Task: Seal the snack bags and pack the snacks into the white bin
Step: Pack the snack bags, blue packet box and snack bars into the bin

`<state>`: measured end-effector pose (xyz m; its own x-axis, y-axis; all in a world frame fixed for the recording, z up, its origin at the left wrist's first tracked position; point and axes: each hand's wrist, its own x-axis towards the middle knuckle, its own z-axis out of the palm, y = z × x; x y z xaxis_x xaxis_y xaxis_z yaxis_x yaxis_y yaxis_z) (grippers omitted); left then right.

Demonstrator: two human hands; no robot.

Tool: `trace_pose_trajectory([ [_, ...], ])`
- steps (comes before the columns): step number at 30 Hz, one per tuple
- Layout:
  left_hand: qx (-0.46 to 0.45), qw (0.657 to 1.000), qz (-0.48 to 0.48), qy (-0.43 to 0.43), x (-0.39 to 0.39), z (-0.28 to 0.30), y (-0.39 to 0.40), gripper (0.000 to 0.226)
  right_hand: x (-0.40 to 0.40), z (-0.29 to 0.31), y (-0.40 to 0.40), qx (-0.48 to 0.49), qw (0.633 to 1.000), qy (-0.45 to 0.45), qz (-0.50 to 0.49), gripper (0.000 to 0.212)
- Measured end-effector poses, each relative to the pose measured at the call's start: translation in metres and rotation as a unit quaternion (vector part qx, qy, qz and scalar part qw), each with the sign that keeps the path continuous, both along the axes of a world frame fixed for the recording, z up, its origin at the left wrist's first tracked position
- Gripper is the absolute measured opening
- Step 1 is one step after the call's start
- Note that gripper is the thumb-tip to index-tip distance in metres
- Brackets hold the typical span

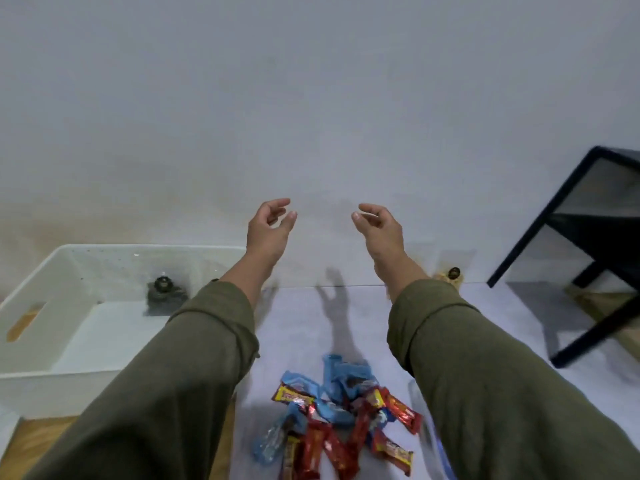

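Note:
A pile of several red and blue snack packets (339, 414) lies on the white table near its front edge, between my forearms. The white bin (31, 341) stands at the left; its visible floor is bare. My left hand (270, 226) and my right hand (377, 226) are both raised in the air in front of the wall, well beyond the pile. Their fingers are loosely curled and they hold nothing. A clear plastic bag (426, 427) shows partly beside my right sleeve.
A black metal shelf frame (568, 244) stands at the right on the table. A dark clamp knob (162, 289) sits behind the bin, another small knob (453, 273) at the table's far edge. The wall is close behind.

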<state>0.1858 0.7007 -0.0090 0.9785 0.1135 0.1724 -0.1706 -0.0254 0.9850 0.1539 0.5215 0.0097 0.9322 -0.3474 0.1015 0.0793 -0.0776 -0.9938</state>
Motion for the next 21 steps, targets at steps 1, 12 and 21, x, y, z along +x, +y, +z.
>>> trace_pose_trajectory([
  [1, -0.004, 1.0, -0.006, 0.001, -0.006, 0.0, -0.02, 0.021, -0.006, 0.0, -0.018, -0.002, 1.0, -0.001, -0.004, 0.02],
  [12, 0.01, 0.995, -0.094, 0.032, -0.036, -0.007, -0.169, 0.021, -0.048, -0.013, -0.16, 0.0, 0.997, 0.02, -0.068, 0.023],
  [21, 0.037, 0.99, -0.119, 0.072, -0.01, -0.05, -0.232, 0.023, -0.035, -0.051, -0.234, 0.001, 0.993, 0.068, -0.097, 0.021],
])
